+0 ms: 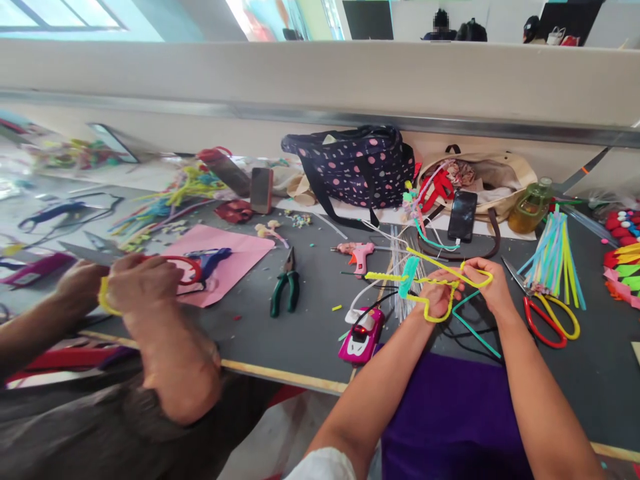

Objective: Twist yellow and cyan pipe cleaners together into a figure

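Observation:
My left hand (436,295) and my right hand (486,283) are close together above the table's front edge. Both have their fingers closed on a bent yellow pipe cleaner (389,275), looped in several places. A teal pipe cleaner piece (409,277) is wrapped across its left part. Under my hands, a bent green pipe cleaner (475,332) slants down to the right. Scissors with red and yellow handles (545,323) lie to the right of my right hand, beside a bundle of pastel pipe cleaners (557,257).
A co-worker's hands (145,283) hold scissors at the left. Green-handled pliers (285,287), a pink glue gun (356,253) and a magenta power strip (363,340) with cables lie on the grey table. Behind stand a patterned bag (357,163), a phone (463,215) and an oil-coloured bottle (529,208).

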`<move>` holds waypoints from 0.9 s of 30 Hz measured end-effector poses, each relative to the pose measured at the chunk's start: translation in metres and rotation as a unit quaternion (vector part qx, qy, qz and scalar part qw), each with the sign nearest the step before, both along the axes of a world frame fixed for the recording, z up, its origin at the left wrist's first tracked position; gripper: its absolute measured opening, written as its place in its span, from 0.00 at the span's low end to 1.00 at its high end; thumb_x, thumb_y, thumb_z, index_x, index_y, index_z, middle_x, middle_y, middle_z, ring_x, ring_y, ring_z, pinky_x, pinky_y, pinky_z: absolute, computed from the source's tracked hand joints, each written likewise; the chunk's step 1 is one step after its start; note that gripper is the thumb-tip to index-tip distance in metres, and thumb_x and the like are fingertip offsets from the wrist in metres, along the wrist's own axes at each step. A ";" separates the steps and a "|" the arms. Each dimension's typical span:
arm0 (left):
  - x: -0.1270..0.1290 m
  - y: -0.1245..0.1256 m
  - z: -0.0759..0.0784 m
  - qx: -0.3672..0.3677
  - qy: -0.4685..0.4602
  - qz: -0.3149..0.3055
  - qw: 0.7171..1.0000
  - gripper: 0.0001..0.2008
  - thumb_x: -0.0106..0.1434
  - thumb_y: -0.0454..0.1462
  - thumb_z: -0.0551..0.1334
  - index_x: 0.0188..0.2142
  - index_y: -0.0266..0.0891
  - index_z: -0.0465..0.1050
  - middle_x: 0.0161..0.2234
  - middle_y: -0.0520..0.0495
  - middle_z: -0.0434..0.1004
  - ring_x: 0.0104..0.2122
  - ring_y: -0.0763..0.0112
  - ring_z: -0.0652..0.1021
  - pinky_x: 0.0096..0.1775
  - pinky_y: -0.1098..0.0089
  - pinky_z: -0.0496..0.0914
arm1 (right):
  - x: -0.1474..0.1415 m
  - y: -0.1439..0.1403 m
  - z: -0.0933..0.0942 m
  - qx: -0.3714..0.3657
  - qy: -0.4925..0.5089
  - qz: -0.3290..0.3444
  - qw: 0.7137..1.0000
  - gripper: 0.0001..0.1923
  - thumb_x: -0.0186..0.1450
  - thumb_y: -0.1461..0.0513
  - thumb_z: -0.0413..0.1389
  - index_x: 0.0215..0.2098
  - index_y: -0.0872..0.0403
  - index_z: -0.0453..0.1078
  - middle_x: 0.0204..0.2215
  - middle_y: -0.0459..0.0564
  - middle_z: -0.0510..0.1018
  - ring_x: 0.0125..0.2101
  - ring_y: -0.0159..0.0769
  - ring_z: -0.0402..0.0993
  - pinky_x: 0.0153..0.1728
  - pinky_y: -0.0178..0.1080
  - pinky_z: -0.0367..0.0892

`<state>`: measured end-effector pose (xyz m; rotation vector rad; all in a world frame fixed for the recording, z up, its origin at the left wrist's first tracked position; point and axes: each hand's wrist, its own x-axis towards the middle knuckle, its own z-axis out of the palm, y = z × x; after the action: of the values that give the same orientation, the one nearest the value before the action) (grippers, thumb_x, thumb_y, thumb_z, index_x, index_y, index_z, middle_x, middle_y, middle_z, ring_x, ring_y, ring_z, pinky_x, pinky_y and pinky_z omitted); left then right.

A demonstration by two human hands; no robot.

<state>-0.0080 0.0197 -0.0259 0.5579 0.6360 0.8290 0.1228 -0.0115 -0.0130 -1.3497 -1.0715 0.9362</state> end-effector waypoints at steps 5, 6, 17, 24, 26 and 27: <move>-0.001 0.002 -0.002 -0.025 -0.003 -0.022 0.999 0.12 0.44 0.32 0.69 0.31 0.32 0.74 0.22 0.48 0.73 0.19 0.75 0.72 0.18 0.76 0.63 | 0.003 -0.001 0.003 -0.004 -0.012 0.000 1.000 0.14 0.54 0.53 0.61 0.29 0.56 0.74 0.22 0.46 0.75 0.22 0.31 0.67 0.23 0.33 0.60; -0.001 0.003 -0.002 -0.027 -0.006 -0.027 0.999 0.13 0.44 0.32 0.68 0.31 0.32 0.74 0.22 0.48 0.74 0.19 0.75 0.73 0.18 0.76 0.63 | 0.003 -0.001 0.004 -0.011 -0.002 0.003 1.000 0.14 0.54 0.52 0.61 0.29 0.56 0.74 0.22 0.46 0.75 0.21 0.31 0.67 0.23 0.33 0.60; -0.002 0.004 -0.001 -0.027 -0.011 -0.073 0.997 0.10 0.46 0.32 0.68 0.30 0.32 0.74 0.24 0.46 0.75 0.20 0.75 0.74 0.17 0.77 0.64 | 0.008 -0.007 0.000 -0.028 0.074 0.031 0.996 0.18 0.53 0.50 0.64 0.32 0.56 0.74 0.23 0.48 0.76 0.21 0.32 0.69 0.24 0.35 0.65; -0.004 0.007 0.001 -0.033 -0.026 -0.104 0.994 0.08 0.52 0.32 0.68 0.32 0.31 0.74 0.24 0.47 0.75 0.20 0.76 0.74 0.17 0.78 0.65 | 0.006 -0.005 0.001 -0.040 0.103 0.022 0.994 0.17 0.51 0.52 0.65 0.31 0.56 0.74 0.21 0.46 0.75 0.19 0.29 0.66 0.21 0.33 0.61; -0.004 0.007 0.001 -0.030 -0.022 -0.101 0.994 0.08 0.52 0.32 0.68 0.32 0.31 0.74 0.23 0.47 0.75 0.19 0.76 0.74 0.16 0.78 0.64 | 0.005 -0.005 0.000 -0.038 0.116 0.025 0.992 0.17 0.51 0.52 0.65 0.31 0.56 0.74 0.22 0.46 0.76 0.19 0.29 0.67 0.21 0.33 0.61; -0.003 0.007 0.001 -0.029 -0.020 -0.099 0.994 0.07 0.52 0.33 0.68 0.32 0.31 0.74 0.23 0.46 0.75 0.19 0.76 0.73 0.16 0.78 0.64 | 0.005 -0.005 -0.001 -0.038 0.122 0.025 0.991 0.17 0.51 0.52 0.65 0.31 0.56 0.74 0.22 0.46 0.76 0.19 0.29 0.68 0.21 0.33 0.61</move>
<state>-0.0110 0.0265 -0.0252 0.5414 0.5567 0.6322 0.1274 -0.0162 -0.0143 -1.2364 -0.8922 1.1567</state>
